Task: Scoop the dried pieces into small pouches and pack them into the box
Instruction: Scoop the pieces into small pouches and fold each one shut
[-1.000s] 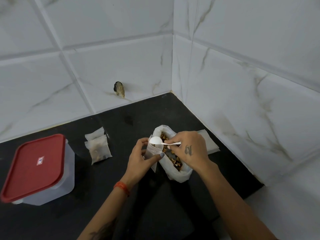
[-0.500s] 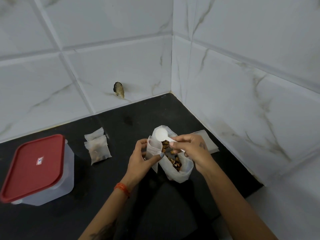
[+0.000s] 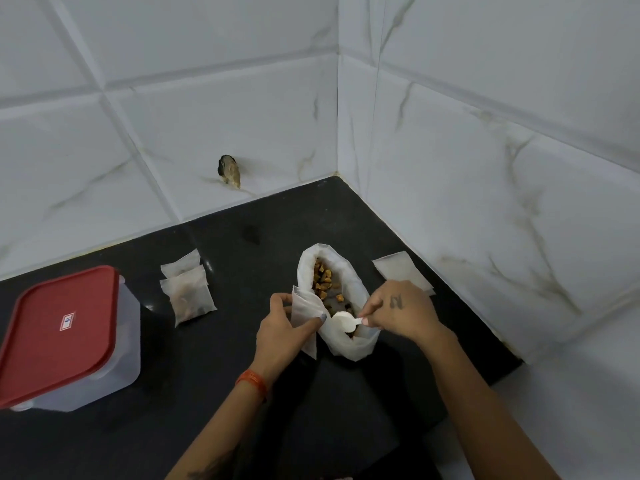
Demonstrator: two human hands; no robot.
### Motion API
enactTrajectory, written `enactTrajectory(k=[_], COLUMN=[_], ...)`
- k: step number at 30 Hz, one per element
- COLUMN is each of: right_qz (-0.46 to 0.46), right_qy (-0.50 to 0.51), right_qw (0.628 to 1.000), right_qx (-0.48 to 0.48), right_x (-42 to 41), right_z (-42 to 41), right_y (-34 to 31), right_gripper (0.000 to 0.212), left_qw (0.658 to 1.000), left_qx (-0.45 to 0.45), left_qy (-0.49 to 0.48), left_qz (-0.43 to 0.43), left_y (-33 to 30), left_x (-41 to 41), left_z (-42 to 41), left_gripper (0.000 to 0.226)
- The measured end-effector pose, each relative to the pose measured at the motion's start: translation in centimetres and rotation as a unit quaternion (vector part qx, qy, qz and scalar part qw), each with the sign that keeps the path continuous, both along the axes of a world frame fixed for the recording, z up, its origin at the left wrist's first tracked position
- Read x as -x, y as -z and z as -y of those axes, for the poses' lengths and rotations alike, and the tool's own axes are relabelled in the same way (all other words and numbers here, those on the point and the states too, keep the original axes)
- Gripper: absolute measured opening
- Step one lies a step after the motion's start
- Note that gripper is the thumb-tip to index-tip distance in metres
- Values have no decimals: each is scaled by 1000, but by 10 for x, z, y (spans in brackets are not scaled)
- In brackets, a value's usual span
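Note:
A white bag [image 3: 356, 296] of brown dried pieces [image 3: 323, 277] lies open on the black counter [image 3: 242, 375]. My right hand [image 3: 401, 311] pinches a small white spoon [image 3: 344, 321], its bowl at the bag's near end. My left hand [image 3: 282, 327] holds a small white pouch [image 3: 304, 311] upright beside the bag. Two filled pouches [image 3: 188, 294] lie to the left. A clear box with a red lid [image 3: 59, 332], closed, stands at the far left.
A stack of flat white pouches [image 3: 401, 270] lies against the right wall behind my right hand. Tiled walls meet in a corner behind the bag. A dark hole [image 3: 229, 170] marks the back wall. The counter's edge drops off at the lower right.
My right hand has brought the spoon from above the bag's far end down to its near end, beside the pouch. The left hand and pouch have held still.

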State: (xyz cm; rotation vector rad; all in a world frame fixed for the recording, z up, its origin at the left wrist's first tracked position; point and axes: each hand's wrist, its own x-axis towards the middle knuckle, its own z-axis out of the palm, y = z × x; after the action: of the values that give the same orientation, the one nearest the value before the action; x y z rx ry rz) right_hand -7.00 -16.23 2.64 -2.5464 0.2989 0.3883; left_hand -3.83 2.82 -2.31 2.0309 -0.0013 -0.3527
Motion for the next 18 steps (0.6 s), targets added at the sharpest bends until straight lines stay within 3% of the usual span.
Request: enactTrajectory(k=[5,11,18], right_qz=[29,94,1], right_qy=[4,12,-5], right_qw=[994,989,991], right_qx=[108,113,134], right_x=[-7,-10,-17], right_z=[-13,-14,-8], right_y=[9,15,17], right_gripper=[22,24,26], left_qw=[1000,999,999], left_qx=[-23,-33,-35], left_qy=[12,15,16], left_qz=[1,-2,-5], left_y=[1,0,0], left_x=[1,1,2], left_z=[2,3,2], left_gripper=[54,53,54])
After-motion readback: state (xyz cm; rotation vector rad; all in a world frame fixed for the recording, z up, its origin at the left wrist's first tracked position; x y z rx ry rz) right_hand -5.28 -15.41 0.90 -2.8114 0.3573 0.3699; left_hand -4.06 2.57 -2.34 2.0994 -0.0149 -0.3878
